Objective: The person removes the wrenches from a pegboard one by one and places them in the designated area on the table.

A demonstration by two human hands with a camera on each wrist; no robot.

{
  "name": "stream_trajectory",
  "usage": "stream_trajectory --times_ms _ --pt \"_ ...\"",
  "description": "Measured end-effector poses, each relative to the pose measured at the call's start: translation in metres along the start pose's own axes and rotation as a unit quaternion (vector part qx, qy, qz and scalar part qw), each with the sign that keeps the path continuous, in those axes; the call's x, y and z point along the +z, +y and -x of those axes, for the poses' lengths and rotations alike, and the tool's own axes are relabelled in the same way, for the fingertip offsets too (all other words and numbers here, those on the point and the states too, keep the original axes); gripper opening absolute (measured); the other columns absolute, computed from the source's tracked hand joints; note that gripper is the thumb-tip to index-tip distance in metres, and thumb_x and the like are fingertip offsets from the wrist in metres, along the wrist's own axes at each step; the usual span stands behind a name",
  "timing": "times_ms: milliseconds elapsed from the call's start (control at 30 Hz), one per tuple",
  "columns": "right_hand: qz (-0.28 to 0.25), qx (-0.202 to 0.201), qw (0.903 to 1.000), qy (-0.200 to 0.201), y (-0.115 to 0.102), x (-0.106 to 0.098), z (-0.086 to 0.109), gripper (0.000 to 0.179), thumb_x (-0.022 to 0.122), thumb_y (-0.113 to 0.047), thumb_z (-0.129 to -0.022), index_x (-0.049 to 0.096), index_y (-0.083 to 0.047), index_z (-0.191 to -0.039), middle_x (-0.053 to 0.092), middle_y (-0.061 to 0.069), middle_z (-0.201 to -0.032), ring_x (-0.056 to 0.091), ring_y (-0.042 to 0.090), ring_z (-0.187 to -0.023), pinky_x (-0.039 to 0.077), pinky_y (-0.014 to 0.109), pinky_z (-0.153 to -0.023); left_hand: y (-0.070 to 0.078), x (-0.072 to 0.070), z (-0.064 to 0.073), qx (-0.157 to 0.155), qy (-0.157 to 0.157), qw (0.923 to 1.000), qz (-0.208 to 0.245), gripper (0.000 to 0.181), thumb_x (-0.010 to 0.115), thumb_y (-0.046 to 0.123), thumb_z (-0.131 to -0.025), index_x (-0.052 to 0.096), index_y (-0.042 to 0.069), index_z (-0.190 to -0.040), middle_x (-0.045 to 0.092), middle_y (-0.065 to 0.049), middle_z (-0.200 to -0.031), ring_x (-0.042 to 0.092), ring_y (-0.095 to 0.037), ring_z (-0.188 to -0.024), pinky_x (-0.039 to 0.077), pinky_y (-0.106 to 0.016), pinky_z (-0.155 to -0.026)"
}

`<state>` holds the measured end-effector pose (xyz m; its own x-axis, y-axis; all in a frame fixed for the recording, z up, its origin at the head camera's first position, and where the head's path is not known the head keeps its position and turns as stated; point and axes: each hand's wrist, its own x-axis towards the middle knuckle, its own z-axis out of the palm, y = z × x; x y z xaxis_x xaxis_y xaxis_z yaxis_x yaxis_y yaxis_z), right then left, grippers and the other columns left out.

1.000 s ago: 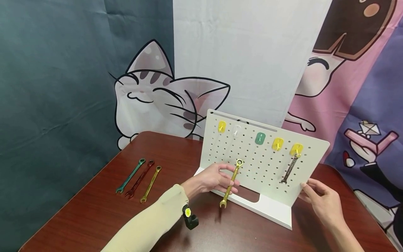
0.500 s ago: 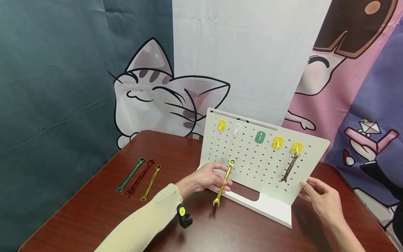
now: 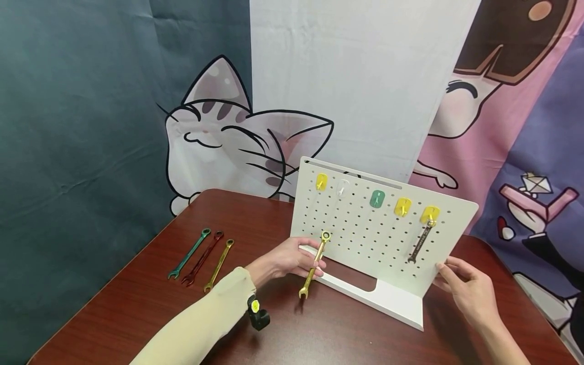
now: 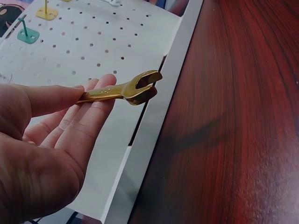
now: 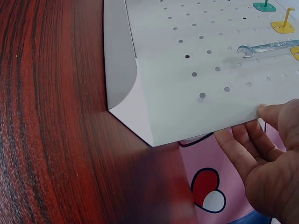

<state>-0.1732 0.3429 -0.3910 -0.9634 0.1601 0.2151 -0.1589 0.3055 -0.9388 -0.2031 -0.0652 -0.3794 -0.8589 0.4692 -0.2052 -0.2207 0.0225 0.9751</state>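
In my left wrist view, my left hand (image 4: 51, 161) hides the ring end of the gold wrench (image 4: 117, 92), whose stamped marks are too small to read. From my head, the fingertips of my right hand (image 3: 467, 286) are out of sight behind the white pegboard (image 3: 365, 230). My right wrist view cuts off the hanging wrench (image 5: 266, 47) before its ring end, and the head view's bottom edge crops my left sleeve (image 3: 196, 319) and the surface (image 3: 337, 334).

Glossy gold metal wrench (image 3: 315, 263), smooth matt white pegboard (image 3: 356, 223), polished wood-grain table (image 3: 150, 314), creased cloth backdrop (image 3: 91, 126)
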Motion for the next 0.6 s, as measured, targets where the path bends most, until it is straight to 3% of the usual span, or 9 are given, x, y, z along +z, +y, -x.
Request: stream_trajectory --times_ms 200,600 --pt "0.011 0.011 0.9999 0.0 0.0 -0.001 0.001 0.016 0.074 -0.015 -0.101 0.075 -0.03 -0.103 0.073 -0.022 -0.085 0.077 0.003 -0.069 0.063 0.019 -0.064 -0.003 -0.005 0.003 -0.004 0.008 0.9999 0.005 0.047 0.065 -0.01 -0.097 0.051 -0.004 -0.141 0.069 -0.038 -0.125 0.078 -0.02 -0.081 0.065 -0.048 -0.089" --pt "0.002 0.022 0.9997 -0.005 0.0 -0.002 0.0 0.018 0.074 -0.015 -0.1 0.075 -0.032 -0.103 0.074 -0.021 -0.085 0.077 0.004 -0.069 0.062 0.018 -0.064 -0.013 -0.018 0.008 -0.008 0.032 0.9994 0.004 0.047 0.064 -0.012 -0.095 0.052 -0.003 -0.139 0.077 -0.026 -0.109 0.079 -0.024 -0.082 0.067 -0.046 -0.083"
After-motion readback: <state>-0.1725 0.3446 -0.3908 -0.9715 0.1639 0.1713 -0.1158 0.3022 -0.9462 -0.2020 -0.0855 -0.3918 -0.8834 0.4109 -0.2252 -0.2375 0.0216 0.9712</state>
